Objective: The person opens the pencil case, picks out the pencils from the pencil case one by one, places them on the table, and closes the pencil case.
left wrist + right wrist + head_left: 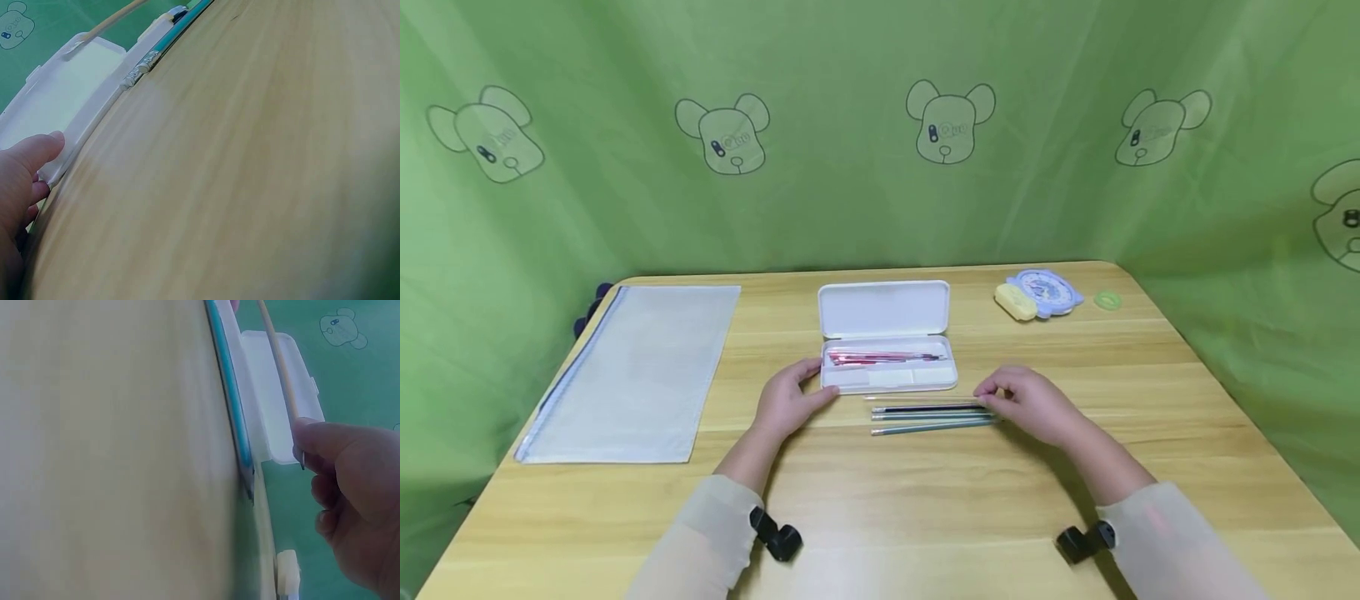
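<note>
A white pencil case (889,379) lies on the table with its lid (884,309) raised at the back. Several pink and red pens or pencils (880,357) are in its rear compartment. My left hand (786,400) grips the case's front left corner, thumb over the rim, fingers at the side. Between thumb and fingertips, my right hand (1026,403) pinches a wood-coloured pencil (281,369) near its sharpened tip. That pencil is raised and points leftward, just in front of the case. Below it, dark and teal pencils (932,429) lie side by side on the table.
A pale zip pouch (632,375) lies flat on the left. At the back right sit a yellow block (1015,302), a round blue clock-like object (1047,292) and a green ring (1107,300). Green curtain (865,217) surrounds the table's back and sides.
</note>
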### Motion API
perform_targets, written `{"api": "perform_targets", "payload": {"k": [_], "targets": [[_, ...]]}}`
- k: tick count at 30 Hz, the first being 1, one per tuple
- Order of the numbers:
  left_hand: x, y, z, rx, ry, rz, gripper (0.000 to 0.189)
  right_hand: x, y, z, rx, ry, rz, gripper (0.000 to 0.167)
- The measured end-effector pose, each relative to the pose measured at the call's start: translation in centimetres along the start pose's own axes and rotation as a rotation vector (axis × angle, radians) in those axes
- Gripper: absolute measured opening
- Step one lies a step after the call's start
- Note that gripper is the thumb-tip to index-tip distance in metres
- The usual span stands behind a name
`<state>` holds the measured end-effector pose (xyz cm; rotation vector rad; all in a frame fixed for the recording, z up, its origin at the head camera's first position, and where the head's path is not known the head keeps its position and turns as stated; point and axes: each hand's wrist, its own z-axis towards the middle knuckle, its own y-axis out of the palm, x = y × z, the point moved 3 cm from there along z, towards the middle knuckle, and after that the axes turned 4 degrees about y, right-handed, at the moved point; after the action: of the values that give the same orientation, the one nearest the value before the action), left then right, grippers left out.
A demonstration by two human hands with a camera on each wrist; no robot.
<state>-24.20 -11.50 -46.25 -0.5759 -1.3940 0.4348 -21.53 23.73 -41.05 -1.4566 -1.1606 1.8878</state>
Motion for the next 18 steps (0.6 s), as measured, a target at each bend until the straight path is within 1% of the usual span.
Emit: {"api": "perform_targets", "payload": {"k": [2,7,9,15,18], "targets": [[0.0,0.0,0.0,0.002,0.005,0.002,0.063,0.1,0.2,-0.7,-0.007,0.003,-0.001,0.008],[0.1,0.0,-0.1,0.003,0.005,0.007,0.063,0.4,0.7,-1.9,0.001,-0.026,-0.012,0.004],[0.1,0.0,-0.1,0.002,0.001,0.007,0.063,0.5,0.9,-2.3,0.001,-0.041,-0.018,0.005],[0.2,0.0,-0.1,0.007,0.010,0.009,0.062,0.6,1.3,-2.9,-0.022,-0.051,-0.032,0.004],[0.2,-0.1,-0.2,0.005,0.004,0.004,0.062,0.8,1.4,-2.9,-0.025,-0.055,-0.042,0.004]]}}
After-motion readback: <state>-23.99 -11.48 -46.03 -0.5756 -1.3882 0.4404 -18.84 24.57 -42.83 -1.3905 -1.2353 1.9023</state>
